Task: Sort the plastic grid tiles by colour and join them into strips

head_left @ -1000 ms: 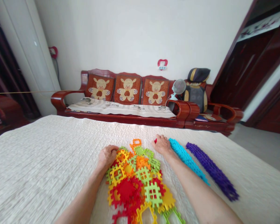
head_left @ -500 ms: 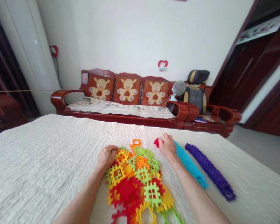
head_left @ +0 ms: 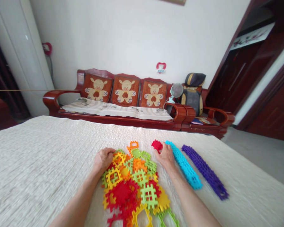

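Note:
A heap of interlocking plastic building pieces (head_left: 140, 178) in red, yellow, green and orange lies in front of me. At its upper left edge is my left hand (head_left: 104, 159), with fingers curled against the pieces; what they hold, if anything, is hidden. My right hand (head_left: 165, 155) has its thumb and fingers around a red building piece (head_left: 157, 145) that lies apart from the heap. Just right of that hand runs a long row of joined light-blue pieces (head_left: 186, 167). Beyond it lies a similar purple row (head_left: 204, 170).
A pale quilted cover (head_left: 49, 151) spreads under everything. Behind its far edge stands a wooden sofa (head_left: 123, 121) with bear-patterned cushions (head_left: 125, 91). A small fan (head_left: 176, 90) and a massage cushion (head_left: 192, 99) are at the right.
My right hand has drawn back slightly and its fingers have come down beside the red piece, which shows more fully. The left hand stays at the heap's edge. The view has shifted a little.

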The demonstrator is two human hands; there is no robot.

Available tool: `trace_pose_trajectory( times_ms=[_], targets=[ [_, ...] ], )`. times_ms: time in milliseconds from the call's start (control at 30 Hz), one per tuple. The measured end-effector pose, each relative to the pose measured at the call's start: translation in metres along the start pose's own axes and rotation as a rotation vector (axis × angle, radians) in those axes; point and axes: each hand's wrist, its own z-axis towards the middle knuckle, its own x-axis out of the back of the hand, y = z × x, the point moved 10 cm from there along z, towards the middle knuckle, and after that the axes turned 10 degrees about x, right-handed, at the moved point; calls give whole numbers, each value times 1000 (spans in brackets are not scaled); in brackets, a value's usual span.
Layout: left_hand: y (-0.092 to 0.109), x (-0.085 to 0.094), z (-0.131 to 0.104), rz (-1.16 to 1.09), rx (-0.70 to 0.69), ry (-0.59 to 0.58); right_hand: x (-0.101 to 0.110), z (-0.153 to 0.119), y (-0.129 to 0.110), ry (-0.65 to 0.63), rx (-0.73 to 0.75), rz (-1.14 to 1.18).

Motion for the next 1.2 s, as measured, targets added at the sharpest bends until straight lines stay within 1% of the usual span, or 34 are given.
trace_pose_trajectory(
  times_ms=[100, 167, 300, 467, 600, 733, 867, 1033, 1200],
  targets=[
    [-3, -2, 2, 12, 9, -2, 0, 0, 1, -9, -2, -8],
    [-3, -2, 2, 15, 4, 0, 1, 1, 1, 8, -6, 1],
    [-1, -2, 2, 11, -7, 1, 1, 6, -7, 48, 7, 18],
    [1, 1, 0, 6, 9, -5, -7, 9, -8, 21, -77, -32],
    [3, 3, -1, 7, 9, -7, -7, 9, -5, 17, -109, -51],
    [4, 4, -2, 7, 7, -6, -7, 9, -2, -21, -150, -70],
    [4, 3, -1, 4, -3, -1, -8, 10, -3, -27, -136, -73],
    [4, 4, -1, -3, -15, 10, -10, 13, -4, 6, -111, -63],
    [3, 3, -1, -2, -14, 15, -6, 13, -1, 39, -111, -16]
  ],
)
